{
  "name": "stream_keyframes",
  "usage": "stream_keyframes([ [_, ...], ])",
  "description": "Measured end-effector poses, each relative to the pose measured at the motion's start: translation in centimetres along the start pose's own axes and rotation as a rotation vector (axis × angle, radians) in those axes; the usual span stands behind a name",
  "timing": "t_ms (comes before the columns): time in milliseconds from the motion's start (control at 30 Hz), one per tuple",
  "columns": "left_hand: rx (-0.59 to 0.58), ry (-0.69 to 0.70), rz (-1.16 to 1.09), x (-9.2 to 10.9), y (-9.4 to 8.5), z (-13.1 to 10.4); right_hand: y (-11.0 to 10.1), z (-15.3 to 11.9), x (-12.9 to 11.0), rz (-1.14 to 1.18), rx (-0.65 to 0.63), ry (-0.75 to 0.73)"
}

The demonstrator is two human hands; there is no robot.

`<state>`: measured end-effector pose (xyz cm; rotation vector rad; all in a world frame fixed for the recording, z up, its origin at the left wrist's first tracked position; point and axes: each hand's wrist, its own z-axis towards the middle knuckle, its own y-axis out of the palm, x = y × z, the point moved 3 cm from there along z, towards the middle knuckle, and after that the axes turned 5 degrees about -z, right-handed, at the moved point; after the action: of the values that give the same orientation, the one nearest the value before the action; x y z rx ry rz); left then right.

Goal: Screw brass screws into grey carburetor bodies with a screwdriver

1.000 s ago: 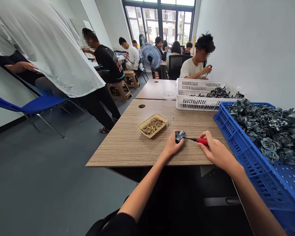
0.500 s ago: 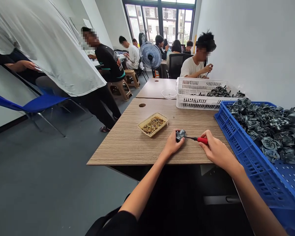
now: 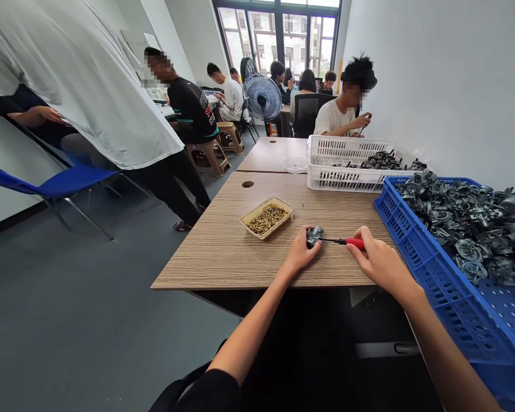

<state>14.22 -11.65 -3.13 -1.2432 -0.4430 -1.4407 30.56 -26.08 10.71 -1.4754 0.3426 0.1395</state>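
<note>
A small grey metal carburetor [image 3: 315,234] rests near the table's front edge, gripped by the fingers and thumb of my left hand [image 3: 300,250]. My right hand [image 3: 375,255] is closed around the red handle of a screwdriver [image 3: 354,243]. The dark shaft points left, and its tip meets the carburetor's right side; the exact contact spot is too small to make out. Just beyond my left hand, a cream tray [image 3: 264,233] holds many small brass-coloured screw-like pieces.
A blue crate [image 3: 433,280] piled with carburetors stands at the right. Behind it is a white basket [image 3: 347,183] with dark metal parts. The wooden table [image 3: 223,257] ends at the left. A clear dish [image 3: 294,165] lies farther back. A co-worker [image 3: 343,109] sits opposite.
My right hand and the screwdriver have shifted very slightly, with the tip still at the carburetor. My left hand keeps the same hold.
</note>
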Motion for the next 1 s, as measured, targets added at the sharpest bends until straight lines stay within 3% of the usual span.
stream_keyframes([
  [133,-0.001,-0.004,-0.006,-0.02,0.05,0.02,0.04,-0.01,-0.2,0.083,-0.022,-0.102],
  [300,-0.005,0.006,-0.016,-0.08,0.01,-0.05,-0.13,0.04,-0.14,-0.058,0.0,0.044],
  [467,-0.007,-0.009,-0.012,-0.32,0.09,-0.1,0.2,0.05,-0.09,0.096,-0.016,-0.111],
  [667,-0.003,0.0,-0.013,-0.17,-0.01,-0.14,0.14,0.21,0.09,-0.121,0.027,0.077],
  [867,0.0,-0.014,0.003,-0.16,0.02,-0.16,0.46,0.05,-0.12,0.064,0.003,-0.093],
  [1000,-0.007,-0.005,-0.004,0.12,-0.09,-0.18,0.29,0.05,-0.54,-0.062,0.045,0.016],
])
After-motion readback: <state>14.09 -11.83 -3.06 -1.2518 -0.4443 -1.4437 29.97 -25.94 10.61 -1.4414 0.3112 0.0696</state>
